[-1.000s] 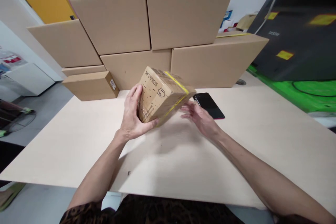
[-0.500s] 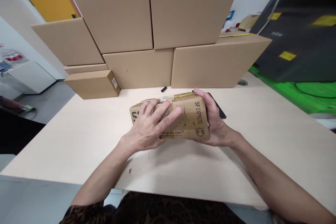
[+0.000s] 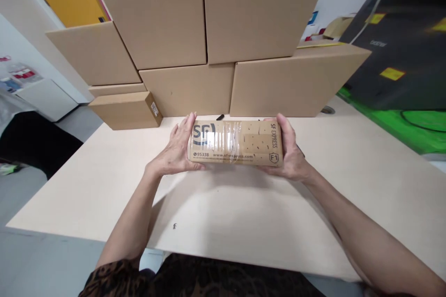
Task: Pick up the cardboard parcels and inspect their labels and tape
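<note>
A small brown cardboard box printed "SF EXPRESS" is held between my two hands over the table, one long printed side facing me. Clear tape crosses the middle of that side. My left hand grips the box's left end, its thumb along the lower edge. At the opposite end, my right hand is closed around the box, with the thumb up at the top corner. A dark flat object lies behind my right hand, mostly hidden. Just beyond the box is a small black piece on the tabletop.
Large plain cartons are stacked along the table's back edge. A flatter carton with a label stands at the back left. To the right is a big dark case over a green surface. The pale table ends close to my body.
My left hand has moved from the front of the box to its left end. The box has turned so its printed side faces me squarely. My right hand keeps hold of its end.
</note>
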Action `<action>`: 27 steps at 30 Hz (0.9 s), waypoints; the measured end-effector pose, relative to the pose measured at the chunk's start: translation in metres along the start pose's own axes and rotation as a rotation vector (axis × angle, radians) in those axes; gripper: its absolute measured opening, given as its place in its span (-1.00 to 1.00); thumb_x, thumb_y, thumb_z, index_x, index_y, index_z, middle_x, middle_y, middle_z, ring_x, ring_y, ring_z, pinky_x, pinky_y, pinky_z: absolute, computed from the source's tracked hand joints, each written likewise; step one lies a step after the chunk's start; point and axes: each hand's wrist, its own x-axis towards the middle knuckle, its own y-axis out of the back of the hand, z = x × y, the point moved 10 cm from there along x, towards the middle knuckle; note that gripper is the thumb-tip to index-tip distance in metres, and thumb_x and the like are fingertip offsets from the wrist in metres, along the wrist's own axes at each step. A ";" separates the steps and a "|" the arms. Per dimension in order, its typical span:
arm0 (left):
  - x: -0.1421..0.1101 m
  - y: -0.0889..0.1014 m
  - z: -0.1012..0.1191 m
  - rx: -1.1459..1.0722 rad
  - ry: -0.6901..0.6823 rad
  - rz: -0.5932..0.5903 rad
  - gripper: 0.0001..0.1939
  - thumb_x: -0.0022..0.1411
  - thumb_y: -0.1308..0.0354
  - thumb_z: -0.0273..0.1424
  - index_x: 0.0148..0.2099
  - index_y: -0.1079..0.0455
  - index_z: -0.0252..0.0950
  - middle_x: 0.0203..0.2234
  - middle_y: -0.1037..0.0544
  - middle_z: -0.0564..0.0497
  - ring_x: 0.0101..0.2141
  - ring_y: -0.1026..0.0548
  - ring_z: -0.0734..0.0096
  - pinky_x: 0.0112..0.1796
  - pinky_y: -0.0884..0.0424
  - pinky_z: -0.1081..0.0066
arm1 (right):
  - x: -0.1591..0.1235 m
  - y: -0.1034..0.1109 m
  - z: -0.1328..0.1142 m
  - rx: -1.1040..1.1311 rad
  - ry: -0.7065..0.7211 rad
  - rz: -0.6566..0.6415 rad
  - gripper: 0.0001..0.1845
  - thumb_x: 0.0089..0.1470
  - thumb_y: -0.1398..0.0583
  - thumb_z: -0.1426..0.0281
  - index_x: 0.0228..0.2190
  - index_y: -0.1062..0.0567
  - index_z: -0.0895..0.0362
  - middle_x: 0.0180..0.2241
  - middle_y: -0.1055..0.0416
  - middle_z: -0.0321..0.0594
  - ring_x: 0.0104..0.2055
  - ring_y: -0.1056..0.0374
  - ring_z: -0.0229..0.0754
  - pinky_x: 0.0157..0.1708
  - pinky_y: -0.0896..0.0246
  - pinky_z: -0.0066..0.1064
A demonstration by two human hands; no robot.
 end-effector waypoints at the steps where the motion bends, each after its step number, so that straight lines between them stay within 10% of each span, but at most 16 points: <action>1: 0.000 -0.003 -0.002 -0.049 -0.003 -0.008 0.63 -0.05 -0.48 0.23 0.55 0.76 0.01 0.59 0.28 -0.37 0.53 0.23 -0.52 0.38 0.15 -0.54 | 0.000 0.000 0.001 0.011 -0.005 0.000 0.42 -0.05 -0.50 0.00 0.50 0.28 -0.30 0.43 -0.02 -0.10 0.47 -0.13 0.24 0.40 -0.19 0.18; 10: 0.009 -0.025 -0.009 -0.444 0.002 0.075 0.55 0.00 -0.54 0.03 0.60 0.61 0.01 0.51 -0.01 -0.33 0.49 -0.05 -0.40 0.40 0.00 -0.43 | -0.003 0.005 0.027 0.090 -0.097 -0.026 0.49 -0.10 -0.52 -0.02 0.50 0.33 -0.30 0.53 0.08 -0.16 0.54 -0.02 0.19 0.45 -0.11 0.10; 17: 0.009 -0.012 0.002 -0.393 -0.052 0.291 0.42 -0.04 -0.51 0.13 0.61 0.30 0.00 0.44 -0.07 -0.29 0.45 -0.09 -0.38 0.40 -0.07 -0.37 | -0.002 0.006 0.043 0.200 -0.247 -0.023 0.44 -0.08 -0.49 -0.10 0.51 0.25 -0.21 0.53 0.03 -0.04 0.55 -0.03 0.21 0.45 -0.09 0.15; 27: 0.005 -0.008 0.006 -0.192 -0.123 0.404 0.44 -0.07 -0.56 -0.04 0.59 0.34 -0.02 0.41 -0.04 -0.28 0.41 -0.13 -0.35 0.37 -0.15 -0.36 | -0.004 -0.011 0.054 0.267 -0.358 0.008 0.42 -0.02 -0.46 -0.08 0.52 0.29 -0.11 0.53 0.01 0.08 0.55 -0.04 0.17 0.47 -0.03 0.16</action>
